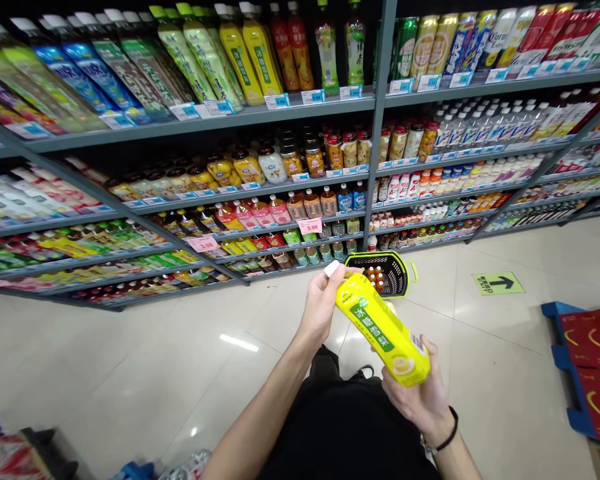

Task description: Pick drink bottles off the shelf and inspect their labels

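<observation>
A green-labelled, white-capped yellow bottle (383, 329) is held tilted in midair.

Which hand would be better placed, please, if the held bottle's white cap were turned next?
Probably the left hand: it grips beside the white cap, while the right hand holds the yellow bottle near its base.

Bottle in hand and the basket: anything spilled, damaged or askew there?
Nothing stands out. The yellow bottle, tilted between the left hand and right hand, shows no visible damage. The basket stands upright on the floor. The bright streak looks like reflected light, not a spill.
</observation>
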